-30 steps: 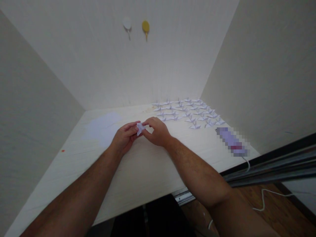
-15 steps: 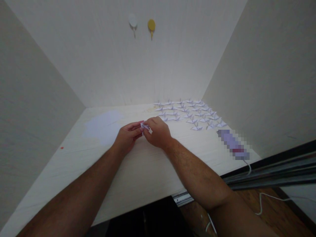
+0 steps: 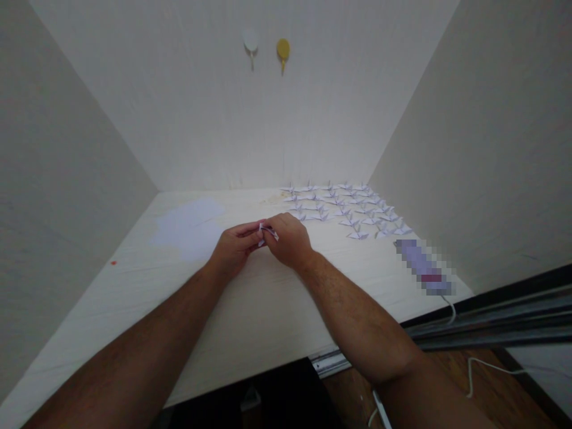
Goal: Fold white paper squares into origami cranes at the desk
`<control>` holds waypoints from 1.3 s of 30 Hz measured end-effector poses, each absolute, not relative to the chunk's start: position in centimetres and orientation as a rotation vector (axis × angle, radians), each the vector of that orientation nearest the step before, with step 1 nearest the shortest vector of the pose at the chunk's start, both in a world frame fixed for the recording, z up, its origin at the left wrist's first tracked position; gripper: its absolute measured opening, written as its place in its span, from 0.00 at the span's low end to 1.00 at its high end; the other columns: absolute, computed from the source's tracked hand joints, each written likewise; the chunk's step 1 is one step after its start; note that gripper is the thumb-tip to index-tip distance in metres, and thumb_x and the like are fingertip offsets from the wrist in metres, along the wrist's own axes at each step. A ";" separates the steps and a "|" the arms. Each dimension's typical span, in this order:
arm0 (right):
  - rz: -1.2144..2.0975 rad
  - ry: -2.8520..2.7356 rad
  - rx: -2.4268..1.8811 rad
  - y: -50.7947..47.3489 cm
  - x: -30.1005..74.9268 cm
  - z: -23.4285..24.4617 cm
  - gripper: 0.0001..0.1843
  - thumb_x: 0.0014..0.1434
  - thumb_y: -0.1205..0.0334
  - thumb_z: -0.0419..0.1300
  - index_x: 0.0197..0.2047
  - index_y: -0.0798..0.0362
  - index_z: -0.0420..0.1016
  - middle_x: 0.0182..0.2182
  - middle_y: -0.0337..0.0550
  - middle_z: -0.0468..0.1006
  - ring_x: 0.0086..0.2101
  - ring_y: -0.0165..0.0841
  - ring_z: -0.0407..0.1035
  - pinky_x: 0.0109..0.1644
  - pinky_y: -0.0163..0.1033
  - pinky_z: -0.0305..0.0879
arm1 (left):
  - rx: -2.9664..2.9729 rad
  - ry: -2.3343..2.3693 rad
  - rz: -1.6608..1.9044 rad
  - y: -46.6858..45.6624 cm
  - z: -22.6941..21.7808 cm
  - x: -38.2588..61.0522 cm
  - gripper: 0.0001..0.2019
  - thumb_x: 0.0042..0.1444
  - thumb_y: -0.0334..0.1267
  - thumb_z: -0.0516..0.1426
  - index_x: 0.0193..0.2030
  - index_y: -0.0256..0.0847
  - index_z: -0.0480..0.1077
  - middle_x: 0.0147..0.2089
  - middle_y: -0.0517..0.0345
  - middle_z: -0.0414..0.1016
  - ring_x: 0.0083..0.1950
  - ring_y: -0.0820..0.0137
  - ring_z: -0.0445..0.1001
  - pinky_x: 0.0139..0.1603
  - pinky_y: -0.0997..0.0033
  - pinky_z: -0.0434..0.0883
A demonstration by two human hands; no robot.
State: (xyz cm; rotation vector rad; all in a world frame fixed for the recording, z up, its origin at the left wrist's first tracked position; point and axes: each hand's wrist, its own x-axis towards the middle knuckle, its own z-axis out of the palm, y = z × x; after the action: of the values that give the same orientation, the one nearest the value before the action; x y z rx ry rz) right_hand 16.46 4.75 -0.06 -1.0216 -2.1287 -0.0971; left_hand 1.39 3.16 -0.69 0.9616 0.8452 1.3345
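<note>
A small piece of folded white paper [image 3: 269, 231] is pinched between my two hands over the middle of the table. My left hand [image 3: 235, 247] grips its left side between thumb and fingers. On the other side my right hand [image 3: 288, 239] closes on the paper, its fingers bent over the top. Much of the paper is hidden behind the fingers, so its exact shape cannot be made out. Beyond my right hand stand several folded paper cranes [image 3: 343, 213] in loose rows. Left of my left hand lie white paper sheets [image 3: 185, 229].
A blurred-out purple object [image 3: 420, 262] with a white cable [image 3: 452, 308] lies at the table's right edge. Walls enclose the table [image 3: 250, 333] at the back and both sides. A white hook [image 3: 251, 42] and a yellow hook [image 3: 283, 49] are on the back wall.
My right fingers have curled further over the folded paper, which now shows a bent strip between the hands. The whole view has shifted slightly; the cranes and sheets stay in place.
</note>
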 end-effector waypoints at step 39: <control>0.081 -2.094 -1.082 5.1 17.0 -0.6 0.10 0.59 0.55 0.58 0.30 0.52 0.70 0.28 0.40 0.74 0.31 0.30 0.65 0.36 0.35 0.59 | 0.945 0.846 1.385 3.3 -1.0 1.0 0.14 0.43 0.34 0.66 0.39 0.35 0.78 0.35 0.52 0.79 0.35 0.68 0.76 0.38 0.63 0.76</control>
State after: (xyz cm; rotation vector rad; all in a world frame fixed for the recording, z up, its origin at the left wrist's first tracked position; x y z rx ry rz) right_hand 16.96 5.12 -0.58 -1.0817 -2.0941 0.0808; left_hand 1.04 3.29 -0.98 0.9453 0.8461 1.3845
